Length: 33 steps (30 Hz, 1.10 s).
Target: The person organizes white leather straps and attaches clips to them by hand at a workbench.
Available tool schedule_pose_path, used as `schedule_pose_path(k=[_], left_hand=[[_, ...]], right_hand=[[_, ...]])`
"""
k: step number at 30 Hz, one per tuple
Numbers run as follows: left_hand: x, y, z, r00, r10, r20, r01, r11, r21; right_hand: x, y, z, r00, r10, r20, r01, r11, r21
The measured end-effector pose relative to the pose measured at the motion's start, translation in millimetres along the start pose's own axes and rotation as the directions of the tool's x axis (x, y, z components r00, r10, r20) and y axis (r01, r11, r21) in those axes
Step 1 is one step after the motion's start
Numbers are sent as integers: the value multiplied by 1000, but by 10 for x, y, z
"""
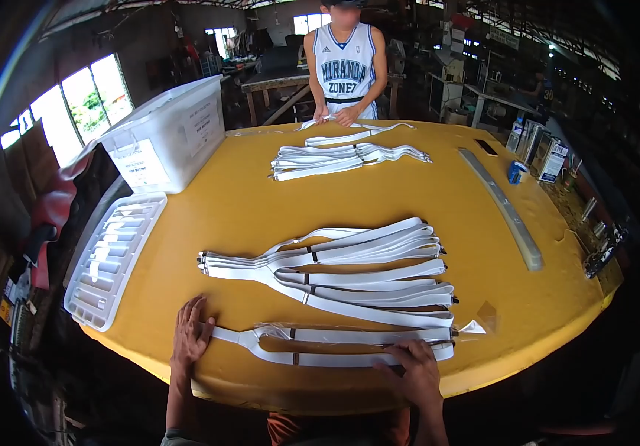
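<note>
A pair of white suspenders [275, 358] lies stretched across the near side of the yellow table, its two straps fanning rightward from a joint. My left hand [192, 332] is closed over the single-strap end, thumb against the band; the clip is hidden beneath it. My right hand [418, 372] rests on the two straps near their right ends, fingers apart and thumb spread toward the lower strap. Just beyond lies a stack of white suspenders [364, 276], its gathered ends and metal clips at the left and its loops spread to the right.
Across the yellow table [231, 201], a person [346, 63] handles a white strap beside another suspenders pile [342, 160]. A white plastic bin [201, 141] and its lid [115, 260] are at the left. A long clear strip [502, 208], phone [485, 147] and cans [552, 158] lie right.
</note>
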<state>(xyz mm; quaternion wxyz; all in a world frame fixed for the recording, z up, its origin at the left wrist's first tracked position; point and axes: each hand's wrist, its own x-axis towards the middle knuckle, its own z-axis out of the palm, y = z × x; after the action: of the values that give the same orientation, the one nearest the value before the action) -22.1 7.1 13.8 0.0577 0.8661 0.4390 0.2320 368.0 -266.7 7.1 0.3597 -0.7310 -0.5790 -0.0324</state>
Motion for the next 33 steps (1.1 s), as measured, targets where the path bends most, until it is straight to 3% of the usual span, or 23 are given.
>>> schedule_pose_path(k=[33], left_hand=[[-33,103,-42,996,-69,-48,68,997,-21]], right_hand=[[-18,-3,1,999,31,23,-31,999,10]])
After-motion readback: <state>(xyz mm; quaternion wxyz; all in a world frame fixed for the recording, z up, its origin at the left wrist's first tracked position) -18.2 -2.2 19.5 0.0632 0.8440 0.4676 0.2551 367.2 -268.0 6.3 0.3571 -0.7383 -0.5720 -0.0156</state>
